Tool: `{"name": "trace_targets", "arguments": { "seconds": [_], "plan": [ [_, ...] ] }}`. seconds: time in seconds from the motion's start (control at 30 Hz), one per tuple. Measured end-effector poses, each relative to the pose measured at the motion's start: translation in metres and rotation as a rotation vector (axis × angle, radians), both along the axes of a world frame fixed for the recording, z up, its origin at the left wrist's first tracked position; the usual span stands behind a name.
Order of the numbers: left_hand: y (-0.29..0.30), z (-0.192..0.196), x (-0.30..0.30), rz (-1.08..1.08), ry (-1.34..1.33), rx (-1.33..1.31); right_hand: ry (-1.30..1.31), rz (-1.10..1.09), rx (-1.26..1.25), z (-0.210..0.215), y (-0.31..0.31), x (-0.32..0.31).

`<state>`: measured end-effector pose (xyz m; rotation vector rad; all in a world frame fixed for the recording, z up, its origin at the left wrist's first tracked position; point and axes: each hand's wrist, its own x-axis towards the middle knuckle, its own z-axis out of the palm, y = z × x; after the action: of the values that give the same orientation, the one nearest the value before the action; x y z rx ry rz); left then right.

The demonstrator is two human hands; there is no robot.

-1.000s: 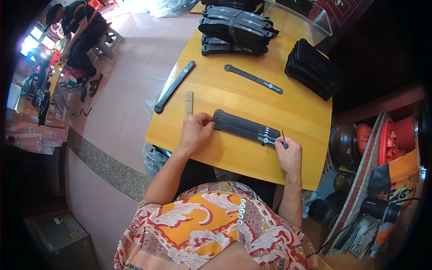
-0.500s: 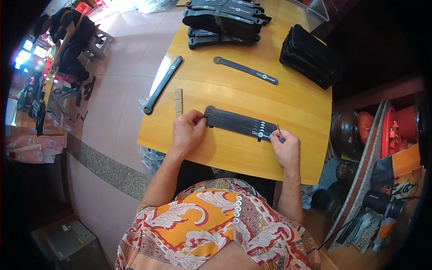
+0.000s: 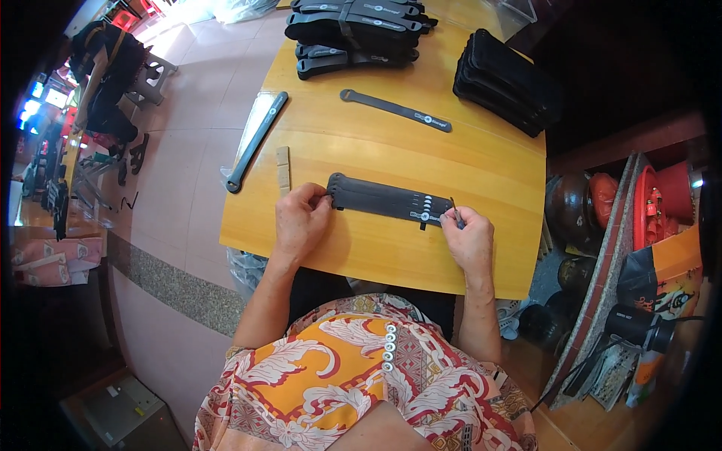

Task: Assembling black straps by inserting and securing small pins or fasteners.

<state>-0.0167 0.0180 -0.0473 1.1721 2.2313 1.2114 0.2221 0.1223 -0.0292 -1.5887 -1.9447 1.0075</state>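
A stack of dark grey straps (image 3: 380,200), fanned so that their edges and white prints overlap, lies across the yellow wooden table in front of me. My left hand (image 3: 303,225) pinches its rounded left end, where the strap holes line up. At the right end, my right hand (image 3: 471,239) closes around a small, thin pointed tool (image 3: 456,215), whose kind I cannot make out. Its fingertips meet the strap ends. Small black tabs show under the stack's near edge. Single straps lie beyond: one slanted strap (image 3: 258,141) at the left, another strap (image 3: 395,110) farther back.
Bundled straps (image 3: 357,34) are piled at the table's far side, with a stack of black cases (image 3: 502,83) to their right. A jointed tan strip (image 3: 283,171) lies near my left hand. Shelves with jars (image 3: 575,214) stand at the right. Another person (image 3: 105,79) bends at the far left.
The view has shifted slightly, so the table and everything on it sit a little farther left. Both hands keep their places at the strap stack's two ends.
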Motion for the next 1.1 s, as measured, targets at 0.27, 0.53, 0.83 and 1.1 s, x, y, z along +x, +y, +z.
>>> {"name": "trace_targets", "arguments": {
  "seconds": [0.27, 0.53, 0.83, 1.1],
  "plan": [
    [0.0, -0.001, 0.003, 0.009, 0.022, 0.025, 0.003, 0.005, 0.08, -0.006, -0.001, 0.0],
    [-0.002, -0.001, 0.001, -0.002, 0.017, -0.014, -0.02, -0.024, 0.056, -0.007, -0.003, -0.003],
    [0.001, 0.0, 0.001, -0.013, 0.044, -0.006, -0.016, -0.003, 0.098, -0.006, -0.003, -0.001],
    [0.001, 0.001, 0.0, 0.006, 0.039, -0.024, -0.002, 0.002, 0.071, -0.01, -0.002, -0.002]
  ]
}}
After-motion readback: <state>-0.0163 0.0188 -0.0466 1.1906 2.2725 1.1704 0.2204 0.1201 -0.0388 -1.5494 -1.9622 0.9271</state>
